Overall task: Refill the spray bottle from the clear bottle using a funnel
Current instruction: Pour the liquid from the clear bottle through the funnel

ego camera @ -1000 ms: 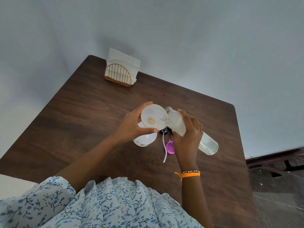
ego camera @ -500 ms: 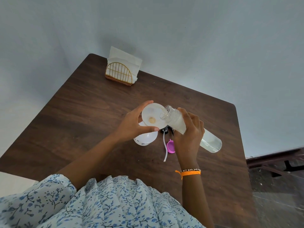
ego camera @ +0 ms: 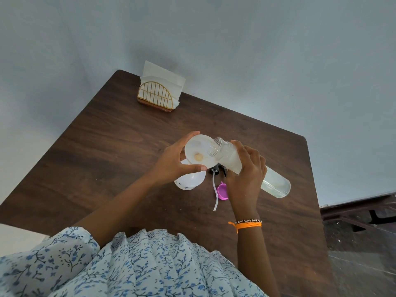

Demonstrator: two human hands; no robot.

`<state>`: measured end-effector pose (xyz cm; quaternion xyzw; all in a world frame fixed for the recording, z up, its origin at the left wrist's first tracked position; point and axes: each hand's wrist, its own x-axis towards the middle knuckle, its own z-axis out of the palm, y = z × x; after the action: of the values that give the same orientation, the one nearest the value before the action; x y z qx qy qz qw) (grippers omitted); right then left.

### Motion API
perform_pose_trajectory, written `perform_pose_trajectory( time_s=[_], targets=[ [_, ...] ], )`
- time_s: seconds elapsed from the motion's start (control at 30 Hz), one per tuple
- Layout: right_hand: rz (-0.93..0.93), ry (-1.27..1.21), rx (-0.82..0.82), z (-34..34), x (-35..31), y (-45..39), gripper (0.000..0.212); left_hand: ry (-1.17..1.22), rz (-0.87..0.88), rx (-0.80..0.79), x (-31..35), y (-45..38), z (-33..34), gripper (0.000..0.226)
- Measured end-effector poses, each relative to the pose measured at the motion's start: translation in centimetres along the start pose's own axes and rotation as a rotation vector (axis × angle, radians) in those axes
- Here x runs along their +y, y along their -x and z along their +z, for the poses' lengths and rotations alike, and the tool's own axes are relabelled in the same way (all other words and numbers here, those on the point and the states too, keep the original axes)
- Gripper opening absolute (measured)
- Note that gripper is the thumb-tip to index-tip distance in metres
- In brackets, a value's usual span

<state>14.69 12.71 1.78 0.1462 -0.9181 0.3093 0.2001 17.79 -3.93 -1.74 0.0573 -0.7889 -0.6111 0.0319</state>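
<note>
1. Right hand (ego camera: 246,179) — the pouring grip. Fingers and thumb curl round the middle of the clear bottle (ego camera: 246,168), clamped on it.
2. Clear bottle — cap off, tilted. Its long axis runs from the raised base, out beyond the right grip on the far side from the funnel, down to the open neck. The mouth sits over the rim of the funnel (ego camera: 199,152), just inside the bowl. Pale liquid lies along the lower side of the body; no stream can be made out at the mouth.
3. Left hand (ego camera: 175,163) — the steadying grip. Thumb and fingers pinch the funnel rim from the side opposite the bottle mouth. This hand is the nearer one to the funnel and the spray bottle.
4. Funnel — white, wide bowl facing up, a small tan spot at its centre hole. It stands on the spray bottle (ego camera: 189,181).
5. Spray bottle — white, rounded body showing directly below the left grip, resting on the counter (ego camera: 107,146).
6. Spray head (ego camera: 215,172) — black, with a white dip tube trailing toward the person; between the two grips, on the counter.
7. Pink cap (ego camera: 221,191) — beside the tube, just under the right grip.
8. Napkin holder (ego camera: 158,97) — far corner, well apart from both grips.
9. Judgement: pouring is under way or about to begin; more tilt of the bottle's axis toward the funnel would feed it.
</note>
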Motion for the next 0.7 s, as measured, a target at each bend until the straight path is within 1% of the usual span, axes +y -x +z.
perform_pose_trajectory(
  time_s=[0.7],
  targets=[
    [-0.033, 0.026, -0.008, 0.16, -0.17, -0.05, 0.058, -0.020, 0.011, 0.012, -0.27, -0.19, 0.07, 0.087]
  ],
)
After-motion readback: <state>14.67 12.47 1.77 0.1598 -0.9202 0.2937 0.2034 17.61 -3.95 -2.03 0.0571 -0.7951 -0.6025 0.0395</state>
